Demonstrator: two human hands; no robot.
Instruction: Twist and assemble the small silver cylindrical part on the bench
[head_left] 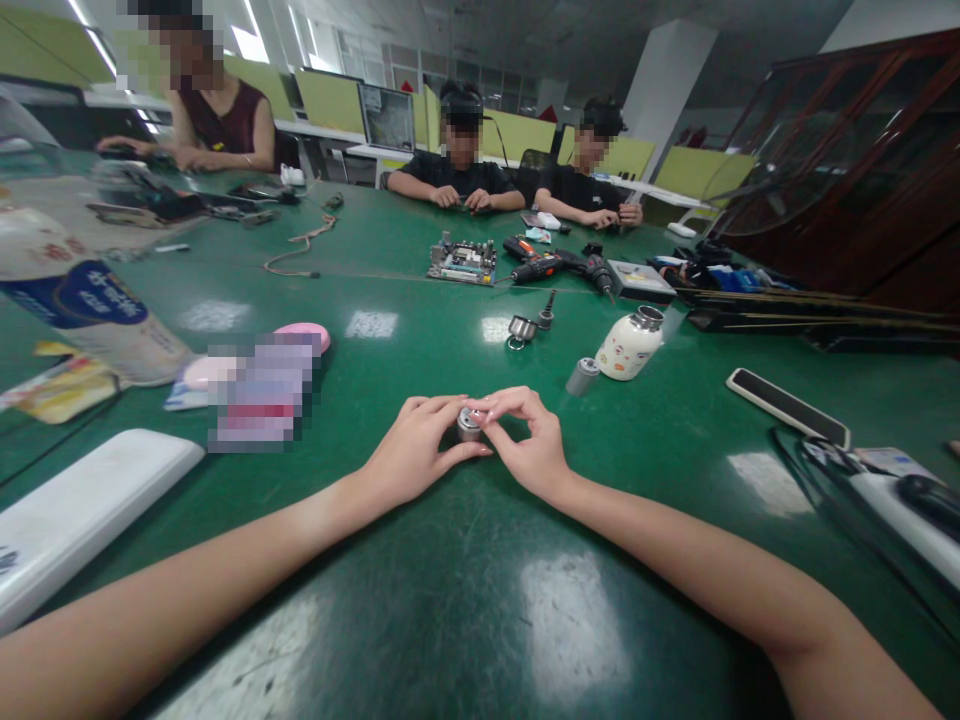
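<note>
A small silver cylinder [469,428] with dark details on its top face stands on the green table in front of me. My left hand [411,448] curls round it from the left, thumb in front and fingers behind. My right hand [527,440] pinches thumb and index finger together at the cylinder's top right edge; whatever lies between those fingertips is hidden. A second silver cylinder [583,377] of similar look stands to the right, beside an open cream flask [630,343]. Beyond my hands lie a round metal cup-shaped part [521,330] and a dark stopper-like part [547,312].
Farther back are a circuit board [463,262] and a power drill [559,264]. A phone [787,407] and a power strip [911,520] lie right; a white slab-shaped case [97,515] and a large bottle [90,290] are left. Several people sit across the table.
</note>
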